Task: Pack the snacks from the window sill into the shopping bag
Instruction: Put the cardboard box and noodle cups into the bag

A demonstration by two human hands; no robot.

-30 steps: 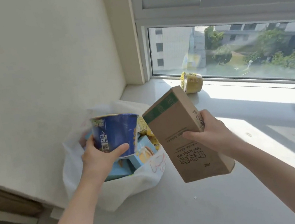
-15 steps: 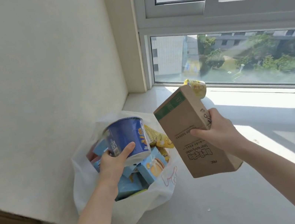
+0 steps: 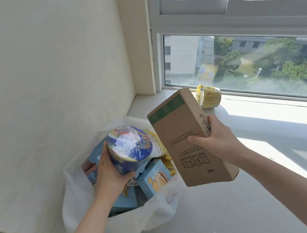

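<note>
Blue cup (image 3: 130,150) gripped in your left hand (image 3: 107,173): seat it level in the bag (image 3: 79,210) beneath your fingers (image 3: 126,175); right hand (image 3: 219,142) clasps the box (image 3: 186,147).

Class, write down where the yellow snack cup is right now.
Head view, right of centre: the yellow snack cup lies tipped on the window sill by the glass, just behind the brown box the right hand holds.

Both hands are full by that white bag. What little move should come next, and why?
Probably lower the blue cup into the shopping bag and let go: the left hand grips it just above the bag's open mouth, over the blue boxes, while the right hand holds the brown carton to one side.
</note>
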